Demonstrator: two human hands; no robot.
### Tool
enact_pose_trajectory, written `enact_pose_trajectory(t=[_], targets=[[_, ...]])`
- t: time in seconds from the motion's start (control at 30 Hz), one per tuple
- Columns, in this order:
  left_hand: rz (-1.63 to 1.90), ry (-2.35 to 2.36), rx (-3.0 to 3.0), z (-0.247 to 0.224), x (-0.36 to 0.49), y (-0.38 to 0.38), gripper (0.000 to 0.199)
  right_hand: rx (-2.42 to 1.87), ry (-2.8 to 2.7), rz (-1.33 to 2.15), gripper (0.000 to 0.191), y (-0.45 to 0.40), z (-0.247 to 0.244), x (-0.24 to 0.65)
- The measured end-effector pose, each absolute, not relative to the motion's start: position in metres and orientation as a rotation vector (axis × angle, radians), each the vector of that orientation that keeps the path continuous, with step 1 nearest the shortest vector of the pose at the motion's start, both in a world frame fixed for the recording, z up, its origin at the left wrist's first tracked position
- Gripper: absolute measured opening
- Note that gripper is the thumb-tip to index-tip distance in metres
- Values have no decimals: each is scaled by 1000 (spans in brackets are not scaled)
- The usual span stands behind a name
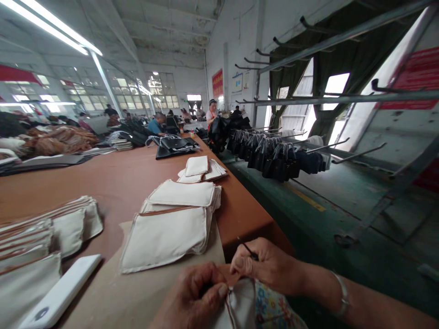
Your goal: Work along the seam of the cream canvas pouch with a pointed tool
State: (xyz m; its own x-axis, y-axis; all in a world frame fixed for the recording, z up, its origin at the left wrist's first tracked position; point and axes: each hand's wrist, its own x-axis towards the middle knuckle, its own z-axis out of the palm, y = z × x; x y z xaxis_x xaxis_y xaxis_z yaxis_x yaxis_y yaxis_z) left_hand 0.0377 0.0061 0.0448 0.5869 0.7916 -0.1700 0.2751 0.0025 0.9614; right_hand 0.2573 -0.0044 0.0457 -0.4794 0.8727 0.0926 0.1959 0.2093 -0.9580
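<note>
The pouches (pixel 164 237) stacked on the table are cream with thin brown trim, and so is the pouch (pixel 240 301) in the hands; the table (pixel 113 183) is reddish brown; the phone (pixel 60 292) is white; the cloth (pixel 274 310) beneath the right wrist has a blue, yellow and red flower print; the hanging bags (pixel 277 160) are black; the floor (pixel 308 210) is green with a yellow line

A long brown table (pixel 113 183) ran into the distance. Near its right edge lay a stack of cream pouches (pixel 171 228), with a smaller stack (pixel 202 170) farther off. More pouches (pixel 44 233) fanned out at the near left beside a white phone (pixel 60 292). Black bags (pixel 274 157) hung from racks at the right, far off.
</note>
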Motion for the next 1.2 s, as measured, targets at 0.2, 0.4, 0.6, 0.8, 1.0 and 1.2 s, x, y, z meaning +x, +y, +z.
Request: enact_pose_trajectory(t=[0.2,0.4,0.6,0.8,1.0,1.2], targets=[[580,914,1699,64,41,-2,33,-865,-1973,1458,28,6,58,250],[575,699,1423,39,32,5,46,-879,-1942,1320,29,2,42,249],[357,646,1430,31,5,24,48,-892,-1923,1234,35,2,38,261],[256,669,1531,40,-3,26,45,-878,-2002,1313,38,17,47,288],[467,820,1993,67,41,14,35,-840,-2175,1109,50,25,83,269],[325,734,1811,62,29,33,36,-1006,-2059,1298,34,17,74,243]])
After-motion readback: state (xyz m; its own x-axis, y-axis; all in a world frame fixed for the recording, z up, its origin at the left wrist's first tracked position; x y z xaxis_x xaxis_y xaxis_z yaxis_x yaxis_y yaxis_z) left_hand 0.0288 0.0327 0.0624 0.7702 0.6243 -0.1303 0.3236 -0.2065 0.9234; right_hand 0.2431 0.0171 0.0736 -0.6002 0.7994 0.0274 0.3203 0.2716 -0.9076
